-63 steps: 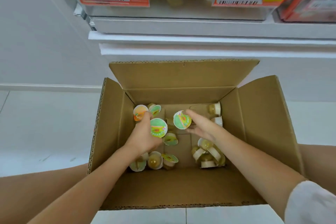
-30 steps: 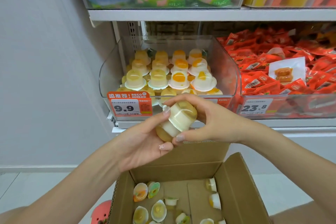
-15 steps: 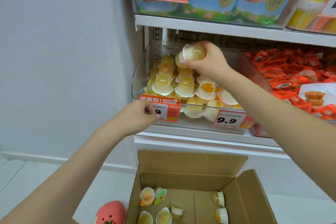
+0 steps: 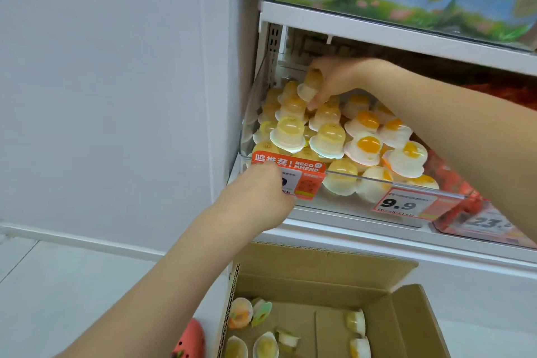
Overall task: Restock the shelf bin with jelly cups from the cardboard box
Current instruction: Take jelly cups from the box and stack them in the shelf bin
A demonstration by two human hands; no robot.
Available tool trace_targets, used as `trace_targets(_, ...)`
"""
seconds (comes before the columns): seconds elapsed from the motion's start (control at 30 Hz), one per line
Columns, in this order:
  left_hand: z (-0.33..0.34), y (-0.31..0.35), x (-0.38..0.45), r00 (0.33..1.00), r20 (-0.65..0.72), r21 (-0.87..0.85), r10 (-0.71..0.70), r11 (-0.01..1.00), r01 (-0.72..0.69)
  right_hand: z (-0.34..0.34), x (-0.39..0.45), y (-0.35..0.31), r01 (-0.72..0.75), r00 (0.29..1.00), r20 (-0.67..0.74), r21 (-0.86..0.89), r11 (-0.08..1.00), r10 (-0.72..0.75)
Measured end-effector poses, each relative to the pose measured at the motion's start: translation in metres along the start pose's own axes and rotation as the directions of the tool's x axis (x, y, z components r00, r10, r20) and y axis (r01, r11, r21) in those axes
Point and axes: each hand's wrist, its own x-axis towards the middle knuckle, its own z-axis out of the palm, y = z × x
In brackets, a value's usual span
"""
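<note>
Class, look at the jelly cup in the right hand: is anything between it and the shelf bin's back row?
Nothing visible. The right hand holds the jelly cup directly above the stacked cups at the shelf bin's rear, open from above.

- We see the clear shelf bin (image 4: 247, 113) packed with upturned jelly cups (image 4: 328, 139).
- One jelly cup (image 4: 311, 85) sits tilted above the back row.
- The open cardboard box (image 4: 406, 322) below holds scattered cups (image 4: 266, 344).

A single head-worn view is aimed forward and down, close to the shelf bin (image 4: 401, 182), with the cardboard box (image 4: 325, 276) seen below.
</note>
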Motion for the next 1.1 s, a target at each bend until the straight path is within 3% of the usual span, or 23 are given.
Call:
trace_targets(0.17,0.004,-0.005,-0.001,1.000,-0.017,0.016,0.022,1.000,-0.022,-0.002,-0.005,0.004,-0.005,1.000,0.028,0.042,0.999,0.004)
trace_targets(0.27,0.006,-0.005,-0.003,0.999,-0.031,0.099,0.038,0.995,-0.035,0.004,-0.036,0.004,0.041,0.989,-0.148,0.183,0.982,-0.014)
trace_targets(0.33,0.010,-0.005,-0.004,0.997,-0.035,0.173,0.062,0.983,-0.055,0.021,-0.076,0.001,0.180,0.900,-0.431,0.228,0.957,-0.067)
trace_targets(0.4,0.019,-0.002,-0.005,0.997,0.009,0.236,0.080,0.969,-0.080,0.044,-0.125,-0.003,0.295,0.748,-0.650,0.149,0.944,-0.131)
trace_targets(0.47,0.034,0.003,-0.007,0.993,0.079,0.277,0.092,0.955,-0.110,0.073,-0.172,-0.004,0.375,0.642,-0.735,0.054,0.926,-0.217)
trace_targets(0.5,0.042,0.005,-0.006,0.989,0.112,0.297,0.092,0.947,-0.122,0.091,-0.192,-0.003,0.409,0.631,-0.726,0.013,0.912,-0.273)
trace_targets(0.6,0.074,0.010,0.002,0.972,0.215,0.353,0.097,0.920,-0.170,0.156,-0.239,0.007,0.445,0.777,-0.496,-0.005,0.896,-0.389)
trace_targets(0.67,0.104,0.006,0.007,0.958,0.274,0.335,0.084,0.925,-0.177,0.200,-0.259,0.016,0.388,0.901,-0.208,-0.011,0.922,-0.382)
trace_targets(0.73,0.141,-0.009,0.007,0.932,0.358,0.302,0.054,0.938,-0.170,0.238,-0.271,0.023,0.295,0.948,0.129,-0.008,0.956,-0.291)
trace_targets(0.8,0.180,-0.031,0.002,0.884,0.467,0.325,0.033,0.923,-0.206,0.275,-0.275,0.029,0.207,0.897,0.406,-0.031,0.978,-0.177)
trace_targets(0.87,0.218,-0.053,-0.006,0.826,0.563,0.346,0.010,0.905,-0.247,0.310,-0.275,0.031,0.145,0.799,0.598,-0.075,0.987,-0.072)
trace_targets(0.93,0.253,-0.070,-0.015,0.769,0.639,0.357,0.002,0.885,-0.299,0.344,-0.279,0.031,0.061,0.709,0.705,-0.067,0.996,0.004)
trace_targets(1.0,0.286,-0.079,-0.021,0.704,0.709,0.360,0.024,0.847,-0.392,0.376,-0.287,0.028,0.021,0.625,0.780,-0.006,1.000,-0.008)
trace_targets(1.1,0.331,-0.088,-0.023,0.623,0.778,0.356,0.079,0.761,-0.542,0.410,-0.300,0.021,0.067,0.525,0.849,0.030,0.997,-0.061)
